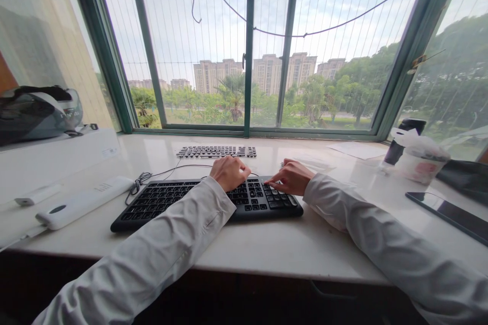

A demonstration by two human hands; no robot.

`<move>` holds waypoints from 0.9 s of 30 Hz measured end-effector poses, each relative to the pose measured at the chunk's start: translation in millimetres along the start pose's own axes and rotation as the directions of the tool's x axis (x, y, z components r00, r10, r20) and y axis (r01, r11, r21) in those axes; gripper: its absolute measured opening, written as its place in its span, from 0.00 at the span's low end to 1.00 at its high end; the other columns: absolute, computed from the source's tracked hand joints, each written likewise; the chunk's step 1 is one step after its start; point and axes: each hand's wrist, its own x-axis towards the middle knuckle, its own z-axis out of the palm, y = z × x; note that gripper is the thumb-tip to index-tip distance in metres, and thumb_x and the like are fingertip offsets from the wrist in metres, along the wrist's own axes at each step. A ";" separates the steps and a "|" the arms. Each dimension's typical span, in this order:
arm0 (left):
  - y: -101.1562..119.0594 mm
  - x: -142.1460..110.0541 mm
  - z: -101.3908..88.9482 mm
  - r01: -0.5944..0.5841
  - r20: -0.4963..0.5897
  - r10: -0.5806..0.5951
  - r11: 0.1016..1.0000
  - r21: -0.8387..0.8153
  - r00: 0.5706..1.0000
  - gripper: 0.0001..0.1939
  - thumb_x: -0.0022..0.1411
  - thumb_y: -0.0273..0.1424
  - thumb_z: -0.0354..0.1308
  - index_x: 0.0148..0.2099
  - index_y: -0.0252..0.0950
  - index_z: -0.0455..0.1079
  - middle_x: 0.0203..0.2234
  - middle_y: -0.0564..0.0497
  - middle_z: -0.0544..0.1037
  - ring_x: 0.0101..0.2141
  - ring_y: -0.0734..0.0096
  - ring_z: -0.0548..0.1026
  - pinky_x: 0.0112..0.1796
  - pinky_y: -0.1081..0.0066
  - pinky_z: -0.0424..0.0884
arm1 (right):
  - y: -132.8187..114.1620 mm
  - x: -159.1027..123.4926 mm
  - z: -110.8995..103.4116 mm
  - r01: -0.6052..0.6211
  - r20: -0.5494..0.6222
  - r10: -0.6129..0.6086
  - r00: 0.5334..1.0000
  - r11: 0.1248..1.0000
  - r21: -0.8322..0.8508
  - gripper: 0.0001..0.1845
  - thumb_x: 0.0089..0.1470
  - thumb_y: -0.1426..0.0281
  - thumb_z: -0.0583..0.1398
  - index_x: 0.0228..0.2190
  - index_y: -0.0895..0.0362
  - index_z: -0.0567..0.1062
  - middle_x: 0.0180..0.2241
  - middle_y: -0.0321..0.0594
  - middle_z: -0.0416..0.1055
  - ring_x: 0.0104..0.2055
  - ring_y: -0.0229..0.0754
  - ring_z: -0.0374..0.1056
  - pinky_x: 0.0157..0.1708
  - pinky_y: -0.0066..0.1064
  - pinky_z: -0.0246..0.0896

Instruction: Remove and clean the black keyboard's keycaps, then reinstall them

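Note:
A black keyboard [160,202] lies on the white ledge. Many of its key positions look like bare square sockets, while the number pad at the right end has keycaps. My left hand [227,172] hovers over the keyboard's upper middle, fingers curled and thumb close to the index finger. Whatever may be between them is too small to make out. My right hand [293,176] is at the number pad, its index finger stretched out to the top left keys and its other fingers bent. Behind the keyboard, loose black keycaps [217,152] lie in rows.
A coiled black cable [142,179] and a long white device [86,202] lie left. A helmet [40,111] sits on a white box [57,162]. To the right are a phone [450,213], a bagged cup [421,160], a dark bottle [404,139] and paper [358,150]. A window [249,132] stands behind.

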 end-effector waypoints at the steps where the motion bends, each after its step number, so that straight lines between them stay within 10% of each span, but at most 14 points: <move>1: -0.7 0.3 0.6 0.005 0.019 -0.005 1.000 0.012 1.000 0.19 0.58 0.41 0.48 0.32 0.42 0.80 0.27 0.45 0.80 0.33 0.58 0.77 0.35 0.65 0.69 | 2.5 0.1 1.1 -0.042 -0.036 0.043 0.998 0.999 0.003 0.14 0.57 0.59 0.56 0.39 0.44 0.81 0.17 0.33 0.73 0.21 0.34 0.62 0.37 0.31 0.53; 13: -1.1 -1.5 5.5 -0.005 0.123 -0.001 0.999 0.046 0.992 0.21 0.60 0.40 0.46 0.37 0.35 0.78 0.33 0.41 0.80 0.36 0.59 0.77 0.36 0.66 0.70 | 42.6 -1.9 19.9 -0.462 -0.160 0.442 0.882 0.880 -0.112 0.20 0.60 0.57 0.52 0.40 0.47 0.81 0.24 0.35 0.76 0.28 0.38 0.69 0.38 0.30 0.57; 27: -1.1 -0.5 4.4 -0.049 0.053 0.045 0.997 0.058 0.998 0.19 0.59 0.38 0.47 0.35 0.35 0.78 0.30 0.41 0.79 0.35 0.56 0.78 0.34 0.63 0.71 | 91.0 122.3 83.6 -0.565 0.050 0.569 0.821 0.821 -0.083 0.18 0.53 0.56 0.59 0.44 0.47 0.78 0.42 0.40 0.77 0.42 0.42 0.71 0.41 0.30 0.62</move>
